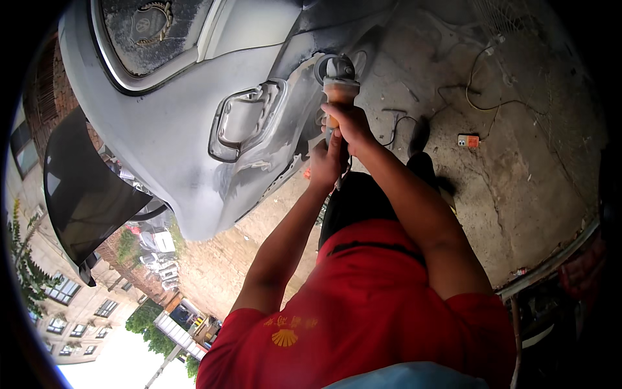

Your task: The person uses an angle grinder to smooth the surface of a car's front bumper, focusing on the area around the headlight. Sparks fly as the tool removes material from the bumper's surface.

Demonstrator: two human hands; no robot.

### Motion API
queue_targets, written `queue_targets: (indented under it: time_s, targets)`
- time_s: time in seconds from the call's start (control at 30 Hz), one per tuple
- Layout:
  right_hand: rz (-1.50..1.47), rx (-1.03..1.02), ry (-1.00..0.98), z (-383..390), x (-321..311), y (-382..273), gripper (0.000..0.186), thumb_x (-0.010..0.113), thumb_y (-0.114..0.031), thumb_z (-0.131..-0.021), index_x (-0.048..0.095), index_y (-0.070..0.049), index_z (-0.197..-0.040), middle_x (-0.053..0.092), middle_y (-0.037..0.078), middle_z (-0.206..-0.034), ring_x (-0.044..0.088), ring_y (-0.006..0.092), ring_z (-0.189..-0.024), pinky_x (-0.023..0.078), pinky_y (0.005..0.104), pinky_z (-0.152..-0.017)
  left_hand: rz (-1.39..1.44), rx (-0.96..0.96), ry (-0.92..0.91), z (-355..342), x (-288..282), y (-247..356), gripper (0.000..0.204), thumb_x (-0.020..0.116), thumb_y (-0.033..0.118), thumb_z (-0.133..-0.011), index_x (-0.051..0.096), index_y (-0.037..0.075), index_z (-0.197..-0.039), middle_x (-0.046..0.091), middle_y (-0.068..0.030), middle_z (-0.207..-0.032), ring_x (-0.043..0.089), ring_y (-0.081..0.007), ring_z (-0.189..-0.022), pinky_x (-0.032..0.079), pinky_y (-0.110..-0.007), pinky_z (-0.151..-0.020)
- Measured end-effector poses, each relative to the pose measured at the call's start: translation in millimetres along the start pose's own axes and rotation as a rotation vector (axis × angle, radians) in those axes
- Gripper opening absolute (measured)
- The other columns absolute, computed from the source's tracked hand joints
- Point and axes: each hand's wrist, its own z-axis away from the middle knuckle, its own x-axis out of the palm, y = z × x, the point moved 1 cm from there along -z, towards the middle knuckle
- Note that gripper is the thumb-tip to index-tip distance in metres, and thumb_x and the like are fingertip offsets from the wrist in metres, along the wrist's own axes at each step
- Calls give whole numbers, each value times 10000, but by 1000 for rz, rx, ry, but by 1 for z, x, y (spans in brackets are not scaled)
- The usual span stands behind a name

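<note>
Both hands hold an orange and grey angle grinder (341, 92), its metal head pointing away from me. My right hand (353, 126) wraps round the orange body. Closer to me, my left hand (327, 159) is closed round the rear part of the grinder. The round disc shows at the left of the head, by the lower edge of a grey car body (162, 123). Whether the disc touches the metal I cannot tell. Sanded, patchy metal surrounds a framed recess (246, 123) in the panel left of my hands.
A cable (470, 91) winds over the concrete floor (525, 168) on the right. An orange and white box (468, 141) lies there, with a T-shaped tool (394, 117) near my foot. A dark curved panel (84, 188) sticks out at the left.
</note>
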Motion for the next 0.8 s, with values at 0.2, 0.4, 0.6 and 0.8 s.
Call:
queue_targets:
  time_s: [0.2, 0.4, 0.6, 0.8]
  targets:
    - [56, -39, -15, 0, 4, 1, 430, 884, -360, -938, 748, -2, -1134, 769, 100, -906, 756, 213, -769, 575, 326, -677, 50, 68, 4, -5, -3, -12, 659, 630, 656, -1117, 634, 58, -840, 583, 17, -660, 543, -85, -586, 408, -316, -527]
    - [43, -58, 38, -12, -7, 15, 364, 884, -332, -934, 758, -9, -1046, 751, 68, -857, 714, 175, -703, 563, 323, -638, 11, 40, -26, -13, -2, -29, 694, 617, 673, -1116, 643, 39, -835, 589, 8, -673, 527, -102, -603, 418, -338, -558]
    - [38, -79, 69, -5, 6, 9, 328, 893, -318, -915, 758, -18, -918, 731, 39, -779, 651, 129, -599, 516, 308, -566, 67, 18, -27, -13, -6, -30, 720, 604, 687, -1117, 638, 13, -866, 603, 2, -712, 524, -99, -645, 425, -344, -587]
    - [95, -60, -11, 2, 3, 2, 380, 878, -337, -941, 758, -11, -1093, 759, 75, -905, 744, 199, -759, 574, 339, -662, 33, 99, -22, -10, -5, -26, 723, 604, 686, -1118, 651, 5, -879, 612, -3, -723, 542, -101, -672, 433, -339, -601]
